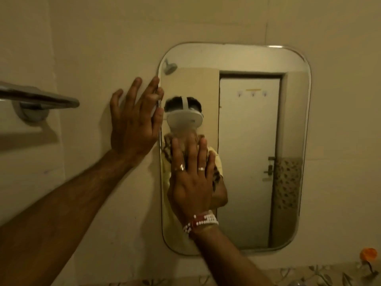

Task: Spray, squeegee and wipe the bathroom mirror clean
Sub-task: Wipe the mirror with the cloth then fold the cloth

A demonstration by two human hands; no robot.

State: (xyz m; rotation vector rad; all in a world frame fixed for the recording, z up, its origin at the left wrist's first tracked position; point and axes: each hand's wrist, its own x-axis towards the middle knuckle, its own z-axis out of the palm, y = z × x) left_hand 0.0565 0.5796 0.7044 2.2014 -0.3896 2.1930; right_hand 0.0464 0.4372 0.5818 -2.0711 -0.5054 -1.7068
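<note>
Both hands flat, fingers spread: right hand (190,182) on mirror (247,162), left hand (135,120) at its edge.

Both forearms are showing bare, with no sleeves reaching them. The right hand (190,178) is wearing two rings (201,168), one silver band and one with a raised setting, and a beaded bracelet (203,221) of white beads with a red thread is circling its wrist. The left hand (134,124) is wearing nothing.
</note>
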